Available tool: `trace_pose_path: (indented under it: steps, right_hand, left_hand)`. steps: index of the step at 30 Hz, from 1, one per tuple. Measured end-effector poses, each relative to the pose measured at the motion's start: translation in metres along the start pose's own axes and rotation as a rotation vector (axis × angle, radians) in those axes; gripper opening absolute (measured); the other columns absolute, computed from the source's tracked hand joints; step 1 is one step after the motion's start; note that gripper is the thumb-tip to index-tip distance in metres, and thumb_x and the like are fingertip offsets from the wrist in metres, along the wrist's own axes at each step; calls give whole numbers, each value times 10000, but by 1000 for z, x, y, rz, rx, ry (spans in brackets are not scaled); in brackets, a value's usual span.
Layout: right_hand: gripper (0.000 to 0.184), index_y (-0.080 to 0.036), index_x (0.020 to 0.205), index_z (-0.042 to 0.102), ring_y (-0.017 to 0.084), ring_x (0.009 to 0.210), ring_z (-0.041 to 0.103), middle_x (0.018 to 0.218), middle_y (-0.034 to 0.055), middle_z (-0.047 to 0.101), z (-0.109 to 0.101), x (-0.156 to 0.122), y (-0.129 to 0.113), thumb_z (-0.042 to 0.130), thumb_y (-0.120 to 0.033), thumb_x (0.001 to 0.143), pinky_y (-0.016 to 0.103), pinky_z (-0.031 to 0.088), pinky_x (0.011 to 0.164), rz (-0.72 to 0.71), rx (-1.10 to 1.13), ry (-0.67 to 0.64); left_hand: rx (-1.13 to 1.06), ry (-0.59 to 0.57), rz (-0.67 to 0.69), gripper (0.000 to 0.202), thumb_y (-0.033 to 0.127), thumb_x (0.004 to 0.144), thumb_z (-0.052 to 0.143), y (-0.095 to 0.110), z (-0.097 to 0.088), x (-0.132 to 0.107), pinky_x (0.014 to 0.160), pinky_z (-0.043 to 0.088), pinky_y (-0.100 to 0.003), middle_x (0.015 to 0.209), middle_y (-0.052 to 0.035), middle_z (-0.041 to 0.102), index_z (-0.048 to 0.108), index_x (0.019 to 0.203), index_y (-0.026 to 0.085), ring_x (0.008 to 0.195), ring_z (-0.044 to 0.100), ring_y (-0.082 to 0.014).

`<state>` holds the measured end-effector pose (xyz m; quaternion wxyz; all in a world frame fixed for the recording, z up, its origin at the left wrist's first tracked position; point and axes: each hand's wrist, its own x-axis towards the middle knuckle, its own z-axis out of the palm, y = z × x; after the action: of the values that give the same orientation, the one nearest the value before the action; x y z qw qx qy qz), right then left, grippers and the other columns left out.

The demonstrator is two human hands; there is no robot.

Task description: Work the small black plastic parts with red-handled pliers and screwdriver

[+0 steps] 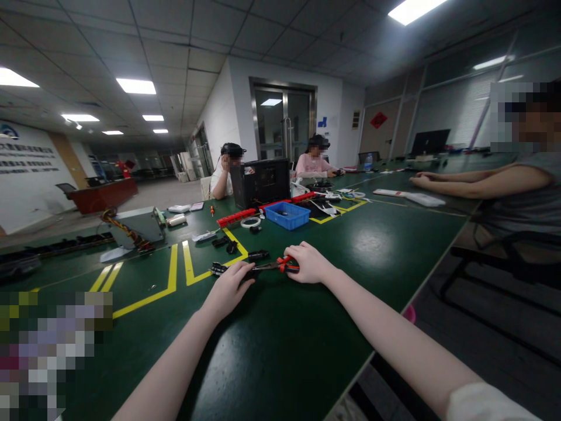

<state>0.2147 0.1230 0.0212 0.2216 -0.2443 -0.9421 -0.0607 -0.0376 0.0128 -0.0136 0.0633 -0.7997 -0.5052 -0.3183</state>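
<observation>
My right hand (309,263) is closed around the red handles of a pair of pliers (280,265) lying low over the dark green table (372,245). The pliers' jaws point left toward my left hand (230,286). That hand rests on the table with its fingers curled against a small black part (218,269), and I cannot tell how firmly it grips it. More small black parts (258,255) lie just beyond, near the yellow tape lines (188,266).
A blue bin (288,214), red strips (236,217), a black computer case (262,182) and a metal box with coloured wires (134,229) stand farther back. Two people sit across the table; a third person's arms (473,181) rest on it at right. Office chairs stand right.
</observation>
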Motion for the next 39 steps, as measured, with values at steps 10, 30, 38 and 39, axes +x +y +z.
trace_pose_path:
  steps: [10, 30, 38, 39]
  right_hand:
    - [247, -187, 883, 541, 191, 772, 552, 859, 56, 617, -2, 0, 1, 617, -339, 703, 336, 310, 817, 7, 14, 7]
    - [261, -193, 901, 528, 204, 814, 560, 903, 60, 624, -3, -1, 3, 621, -325, 695, 333, 306, 818, 29, 32, 32]
    - [278, -193, 928, 534, 213, 873, 569, 949, 64, 627, -4, -2, 6, 634, -316, 699, 337, 311, 835, 62, 73, 59]
    - [282, -192, 930, 535, 214, 877, 570, 949, 65, 627, -3, -2, 6, 636, -318, 698, 339, 310, 842, 54, 72, 59]
  left_hand:
    - [-16, -15, -36, 388, 311, 941, 473, 0, 0, 0, 974, 477, -391, 1193, -70, 568, 448, 1323, 249, 1133, 548, -228]
    - [-58, -38, -70, 469, 306, 944, 474, 2, -1, 0, 1036, 416, -418, 1262, -75, 542, 357, 1398, 284, 1204, 505, -237]
    - [-77, -15, -91, 462, 302, 929, 500, -2, 1, -1, 1026, 427, -407, 1263, -81, 547, 385, 1376, 265, 1198, 517, -231]
    - [-76, -14, -94, 464, 302, 929, 501, -1, 1, -1, 1024, 429, -407, 1261, -83, 551, 386, 1376, 263, 1198, 517, -231]
